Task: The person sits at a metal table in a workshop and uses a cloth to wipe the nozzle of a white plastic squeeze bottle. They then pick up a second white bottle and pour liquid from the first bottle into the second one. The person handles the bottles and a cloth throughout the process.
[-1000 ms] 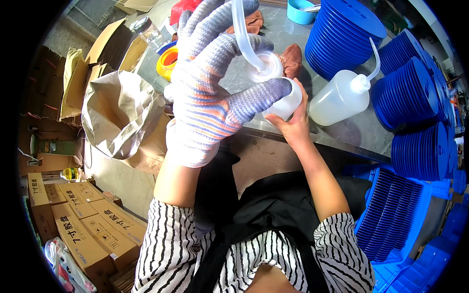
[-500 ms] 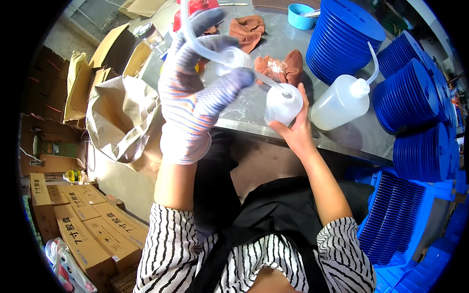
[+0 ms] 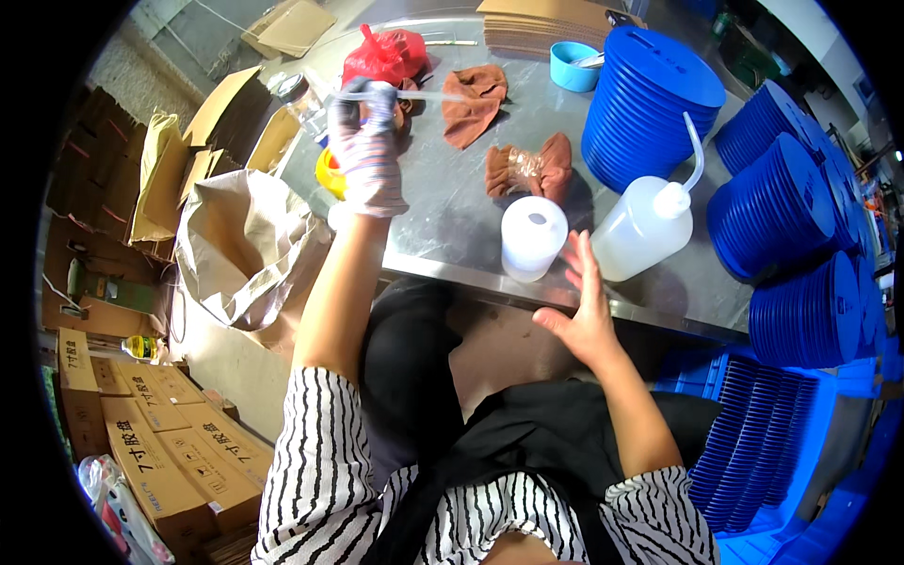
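My left hand (image 3: pixel 369 155), in a striped knit glove, reaches over the left part of the metal table. Its fingers are closed on a translucent spout cap with its tube (image 3: pixel 433 96), which is partly hidden and blurred. An uncapped white plastic bottle (image 3: pixel 533 247) stands near the table's front edge, a round opening showing at its top. Beside it my bare right hand (image 3: pixel 586 306) is open, fingers spread, holding nothing. Right of that hand is a second squeeze bottle (image 3: pixel 642 231) with its bent spout on. Behind the uncapped bottle lies a brown cloth bundle (image 3: pixel 529 169) wrapped in clear film.
Stacks of blue discs (image 3: pixel 650 108) fill the table's right side; more sit in a blue crate (image 3: pixel 753 443) below. A turquoise cup (image 3: pixel 574 68), brown cloth (image 3: pixel 474 104), red bag (image 3: pixel 386 56) and yellow ring-shaped item (image 3: pixel 330 174) lie around. A paper sack (image 3: pixel 250 250) stands left.
The spout cap and tube have come away from the bottle, carried up and left by my left hand. My right hand has let go of the bottle and drawn back.
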The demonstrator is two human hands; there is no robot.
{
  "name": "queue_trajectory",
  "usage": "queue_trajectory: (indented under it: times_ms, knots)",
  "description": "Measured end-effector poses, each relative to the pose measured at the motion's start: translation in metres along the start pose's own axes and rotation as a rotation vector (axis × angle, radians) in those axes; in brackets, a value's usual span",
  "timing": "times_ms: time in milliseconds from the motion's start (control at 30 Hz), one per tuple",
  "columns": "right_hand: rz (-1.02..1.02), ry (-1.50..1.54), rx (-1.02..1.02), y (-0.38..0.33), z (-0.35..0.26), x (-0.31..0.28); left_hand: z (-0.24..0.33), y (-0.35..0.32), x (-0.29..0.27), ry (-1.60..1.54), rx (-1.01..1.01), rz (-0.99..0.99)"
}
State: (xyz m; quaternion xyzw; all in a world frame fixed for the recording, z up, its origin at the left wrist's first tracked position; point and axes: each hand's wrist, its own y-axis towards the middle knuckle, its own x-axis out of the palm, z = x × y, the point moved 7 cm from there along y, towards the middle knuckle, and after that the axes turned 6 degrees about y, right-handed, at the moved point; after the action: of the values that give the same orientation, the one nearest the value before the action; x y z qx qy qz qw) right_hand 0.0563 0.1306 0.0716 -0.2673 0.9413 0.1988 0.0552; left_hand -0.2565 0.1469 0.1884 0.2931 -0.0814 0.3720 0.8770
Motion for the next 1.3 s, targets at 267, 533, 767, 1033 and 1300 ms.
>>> queue_trajectory:
  times_ms: [267, 533, 767, 1033, 1300]
  knots:
    - [-0.192, -0.25, -0.048, -0.031, -0.018, -0.005, -0.102, -0.007, 0.01, 0.948, 0.682, -0.208]
    - [-0.205, -0.359, 0.009, -0.053, -0.018, -0.019, -0.102, -0.035, 0.027, 1.165, 0.812, -0.444]
    - [-0.193, -0.389, 0.027, -0.062, -0.013, -0.025, -0.131, -0.031, 0.023, 1.177, 0.796, -0.707]
    - [-0.211, -0.361, -0.034, -0.058, -0.029, -0.032, -0.117, -0.039, -0.003, 1.306, 0.651, -0.861]
    - [0.505, -0.072, -0.07, -0.035, -0.035, -0.131, -0.044, -0.072, 0.024, 0.69, -0.037, -1.07]
